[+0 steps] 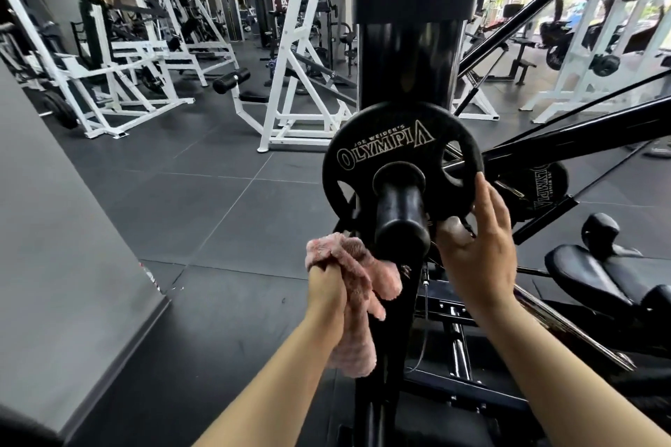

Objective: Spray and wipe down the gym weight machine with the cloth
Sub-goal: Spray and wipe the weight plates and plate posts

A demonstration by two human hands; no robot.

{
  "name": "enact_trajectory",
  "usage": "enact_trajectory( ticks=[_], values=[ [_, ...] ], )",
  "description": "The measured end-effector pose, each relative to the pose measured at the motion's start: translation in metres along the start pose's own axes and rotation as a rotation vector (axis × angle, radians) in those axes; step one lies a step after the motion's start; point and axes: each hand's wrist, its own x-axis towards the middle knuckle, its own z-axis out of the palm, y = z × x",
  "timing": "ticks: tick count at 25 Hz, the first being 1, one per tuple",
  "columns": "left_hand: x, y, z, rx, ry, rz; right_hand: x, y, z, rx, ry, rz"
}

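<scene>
A black weight plate [385,141] marked OLYMPIA sits on a thick black peg [401,218] of the black weight machine [410,58]. My left hand [326,287] grips a pink fluffy cloth [356,287] and holds it against the machine's upright, just below and left of the peg. My right hand [479,247] holds the plate's lower right rim, fingers up along the edge and thumb curled under near the peg. No spray bottle is in view.
A second Olympia plate [541,189] hangs on the machine to the right. Black padded seats [599,276] lie at lower right. A grey wall [54,247] stands close on the left. White gym frames [290,65] stand beyond on the dark rubber floor.
</scene>
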Motion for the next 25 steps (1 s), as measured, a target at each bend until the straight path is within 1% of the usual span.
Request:
enact_trajectory(
  ticks=[2,4,6,7,10,12,13,15,17,21,25],
  values=[
    [0.002,0.000,-0.020,0.018,0.114,-0.018,-0.022,0.001,0.004,0.070,0.004,0.117],
    [0.002,0.000,-0.042,0.061,0.095,-0.088,-0.043,-0.002,0.017,0.116,-0.076,0.231],
    [0.020,-0.012,-0.067,0.070,0.086,-0.156,-0.063,-0.004,0.030,0.135,-0.190,0.274],
    [0.014,0.001,-0.071,0.107,0.110,-0.167,-0.071,-0.008,0.041,0.144,-0.249,0.301],
    [0.003,0.033,-0.078,0.051,0.119,-0.093,-0.081,-0.021,0.074,0.130,-0.336,0.304],
    [0.020,0.041,-0.103,0.052,0.161,-0.079,-0.086,-0.036,0.101,0.134,-0.372,0.283],
    [0.028,0.048,-0.116,0.053,0.156,-0.074,-0.088,-0.044,0.116,0.144,-0.385,0.291],
    [0.050,0.064,-0.144,0.051,0.168,-0.077,-0.092,-0.062,0.151,0.165,-0.380,0.309],
    [0.075,0.082,-0.174,0.049,0.144,-0.091,-0.094,-0.085,0.186,0.181,-0.340,0.334],
    [0.129,0.116,-0.227,0.103,-0.008,-0.155,-0.097,-0.131,0.249,0.300,-0.242,0.405],
    [0.190,0.132,-0.268,0.133,-0.013,-0.200,-0.089,-0.150,0.310,0.398,-0.210,0.467]
  ],
)
